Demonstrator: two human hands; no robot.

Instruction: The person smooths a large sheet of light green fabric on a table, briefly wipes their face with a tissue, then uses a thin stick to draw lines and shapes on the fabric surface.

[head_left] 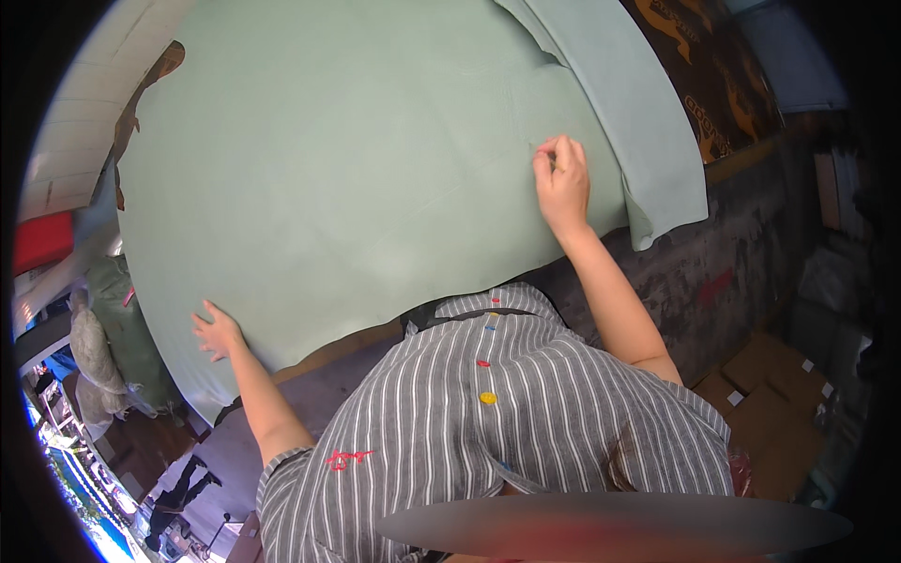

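Note:
A large pale green sheet (319, 141), smooth like leather and with an uneven edge, is spread across the table in front of me. My left hand (217, 332) rests on its near left part, fingers spread. Over the right part, my right hand (564, 178) is closed in a pinch, its fingertips at or just above the surface. Whatever those fingers hold, if anything, is too small to make out. Along the right side a strip of the sheet, or another one like it, lies folded over (657, 141) and hangs past the table edge.
Dark patterned board (709, 75) shows beyond the fold at far right. Cardboard boxes (774, 394) lie on the floor at lower right. At left are wrapped bundles (94, 347), a red item (42, 242) and pale stacked sheets (80, 122). Another person (178, 497) is farther off, lower left.

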